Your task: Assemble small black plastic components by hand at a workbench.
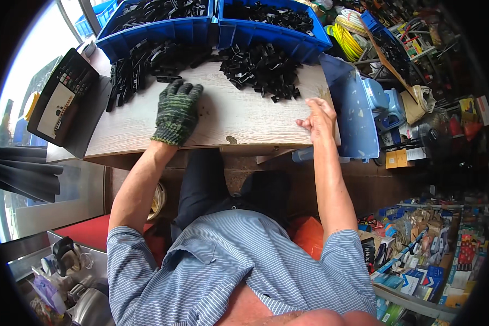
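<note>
My left hand [177, 112] wears a green and black knitted glove and rests palm down on the pale wood-look table [250, 122]. Its fingers are stretched and apart, with the tips close to a loose black part [168, 79] at the edge of a pile of long black parts [129, 70]. Over the table's right edge is my bare right hand [321, 117], fingers loosely bent, with a gap between them and the thumb; nothing shows in it. A heap of small black clip-like parts [261, 70] lies up and to its left.
Two blue bins [157, 33] [274, 37] full of black parts stand along the far edge. At the left leans a dark tablet-like device [65, 100]. A blue panel [358, 108] borders the right side. Shelves of packaged goods [418, 261] fill the lower right.
</note>
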